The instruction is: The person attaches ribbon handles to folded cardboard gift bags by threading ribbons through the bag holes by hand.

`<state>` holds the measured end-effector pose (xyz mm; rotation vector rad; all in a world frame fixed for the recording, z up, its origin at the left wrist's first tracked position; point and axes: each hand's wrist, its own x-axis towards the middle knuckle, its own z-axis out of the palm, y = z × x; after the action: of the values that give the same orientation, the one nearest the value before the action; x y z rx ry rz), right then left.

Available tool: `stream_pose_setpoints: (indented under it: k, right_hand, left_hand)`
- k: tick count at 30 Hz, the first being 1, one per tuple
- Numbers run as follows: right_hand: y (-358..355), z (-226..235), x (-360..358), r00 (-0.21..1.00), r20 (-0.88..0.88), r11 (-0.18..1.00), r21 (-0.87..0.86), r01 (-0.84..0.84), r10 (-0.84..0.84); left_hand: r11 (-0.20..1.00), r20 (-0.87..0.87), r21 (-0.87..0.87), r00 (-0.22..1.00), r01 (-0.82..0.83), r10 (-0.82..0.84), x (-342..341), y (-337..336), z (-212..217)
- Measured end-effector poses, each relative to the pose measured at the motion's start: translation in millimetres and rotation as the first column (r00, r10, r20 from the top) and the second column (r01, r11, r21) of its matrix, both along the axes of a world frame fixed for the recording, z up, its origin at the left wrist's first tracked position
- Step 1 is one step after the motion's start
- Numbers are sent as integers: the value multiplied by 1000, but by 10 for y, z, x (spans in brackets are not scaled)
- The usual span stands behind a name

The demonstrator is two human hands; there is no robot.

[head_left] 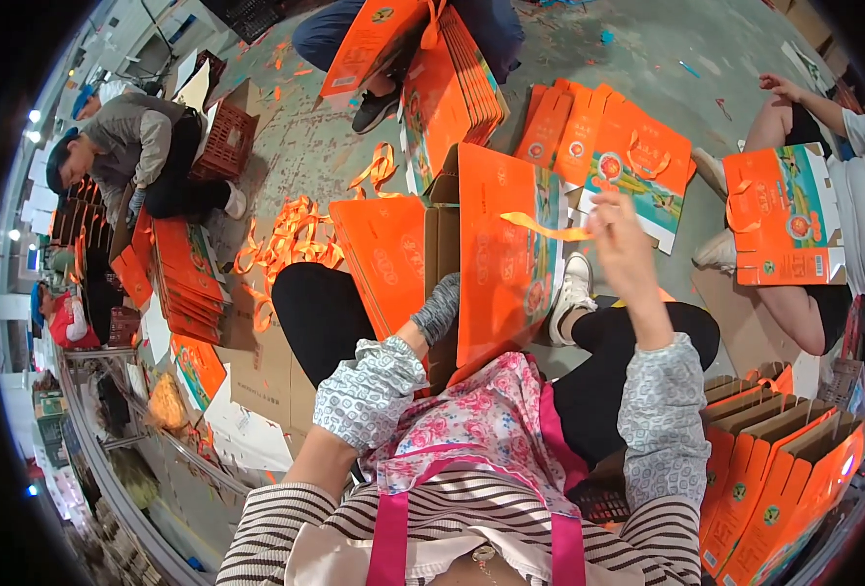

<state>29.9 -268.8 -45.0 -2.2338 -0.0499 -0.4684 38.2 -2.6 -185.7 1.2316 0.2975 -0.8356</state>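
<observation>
Striped shirt (481, 508) nearest, the gloved left hand (440, 305) reaches into the orange box (506, 264) between the knees (686, 337), grip hidden, while the right hand (620, 239) pinches an orange ribbon (545, 230), seemingly mid-threading, which next calls for drawing it snug.

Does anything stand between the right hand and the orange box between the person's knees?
Nothing visible does. Only the orange ribbon, pinched in the right hand, spans the gap to the orange box. The gloved left hand, partly hidden behind the box, is out of the way.

An orange ribbon (540, 229) stretches across an open orange carton (496, 293).
</observation>
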Motion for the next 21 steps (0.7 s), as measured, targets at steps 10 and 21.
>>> stream_pose_setpoints:
  k: [10,21]
  right_hand:
    - [682,-673,-250,895,-382,949,-112,-294,232]
    - [819,-1120,-310,794,-555,943,-53,-329,246]
  left_hand:
    - [996,-64,-15,994,-89,88,-31,-19,5]
    - [998,58,66,998,23,-27,-52,-18,-9]
